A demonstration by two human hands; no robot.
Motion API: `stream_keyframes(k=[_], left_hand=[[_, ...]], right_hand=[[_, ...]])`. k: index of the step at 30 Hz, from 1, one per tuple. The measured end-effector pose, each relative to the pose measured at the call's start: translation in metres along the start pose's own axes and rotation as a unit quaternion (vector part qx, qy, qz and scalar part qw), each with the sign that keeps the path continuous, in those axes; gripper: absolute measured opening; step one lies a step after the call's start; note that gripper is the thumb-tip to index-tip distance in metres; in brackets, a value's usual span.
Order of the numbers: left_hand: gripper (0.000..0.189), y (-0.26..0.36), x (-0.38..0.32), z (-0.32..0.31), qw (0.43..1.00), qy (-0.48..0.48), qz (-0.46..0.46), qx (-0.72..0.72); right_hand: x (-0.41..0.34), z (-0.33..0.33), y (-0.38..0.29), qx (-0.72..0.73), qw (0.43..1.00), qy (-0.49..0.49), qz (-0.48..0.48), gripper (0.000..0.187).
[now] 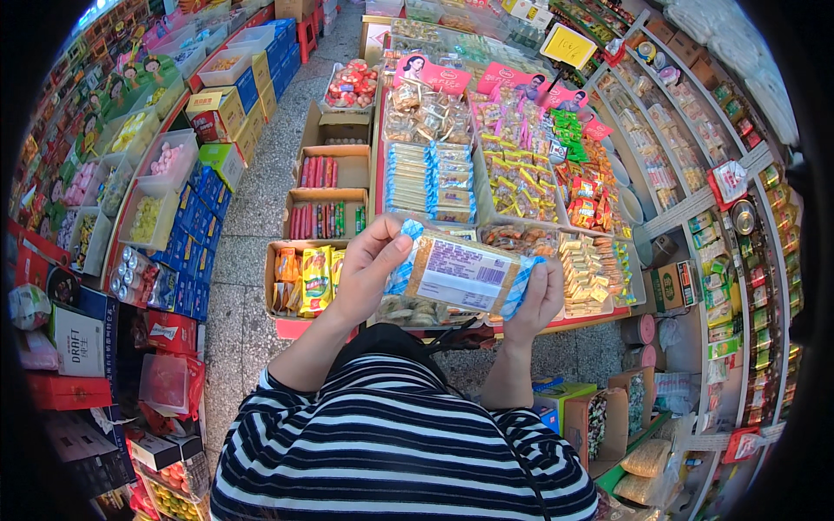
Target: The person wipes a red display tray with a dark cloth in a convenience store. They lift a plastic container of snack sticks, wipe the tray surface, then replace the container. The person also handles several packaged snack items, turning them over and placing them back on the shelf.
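Note:
Both hands hold a flat wrapped snack packet (464,268) out over the near edge of a display stand. The packet has blue checked ends, tan contents and a white printed label with a barcode facing up. My left hand (374,268) pinches its left end, thumb on top. At the right end, my right hand (537,296) grips the blue wrapper. Just beyond the packet lie rows of similar blue-ended packets (430,179). Trays of yellow-wrapped snacks (518,185) and small gold-wrapped pieces (582,277) are to the right of them.
Cardboard boxes (335,158) of wrapped snacks line the stand's left side. Further left, past a speckled floor aisle (242,241), are plastic bins and stacked blue boxes (195,241). Curved-looking shelves (704,189) of packets stand at the right. An open carton (586,423) sits low at the right.

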State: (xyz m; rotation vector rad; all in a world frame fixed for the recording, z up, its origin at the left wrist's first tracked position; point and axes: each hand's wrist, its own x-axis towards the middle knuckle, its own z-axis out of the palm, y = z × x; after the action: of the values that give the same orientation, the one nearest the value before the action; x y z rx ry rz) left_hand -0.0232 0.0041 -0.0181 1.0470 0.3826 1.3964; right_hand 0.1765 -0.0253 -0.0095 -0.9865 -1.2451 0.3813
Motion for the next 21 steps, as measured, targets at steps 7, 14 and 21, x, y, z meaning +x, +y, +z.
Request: stream_keyframes(k=[7, 14, 21], left_hand=[[0.015, 0.004, -0.004, 0.002, 0.991, 0.013, 0.081, 0.110], [0.013, 0.005, -0.007, 0.005, 0.983, 0.015, 0.127, 0.135], [0.013, 0.004, -0.009, 0.002, 0.975, 0.018, 0.142, 0.171]], right_hand=[[-0.002, -0.005, -0.004, 0.017, 1.000, -0.014, 0.011, 0.020], [0.000, -0.008, -0.011, 0.059, 0.998, -0.035, 0.015, 0.020], [0.000, -0.011, -0.006, 0.078, 0.996, -0.046, 0.014, 0.021]])
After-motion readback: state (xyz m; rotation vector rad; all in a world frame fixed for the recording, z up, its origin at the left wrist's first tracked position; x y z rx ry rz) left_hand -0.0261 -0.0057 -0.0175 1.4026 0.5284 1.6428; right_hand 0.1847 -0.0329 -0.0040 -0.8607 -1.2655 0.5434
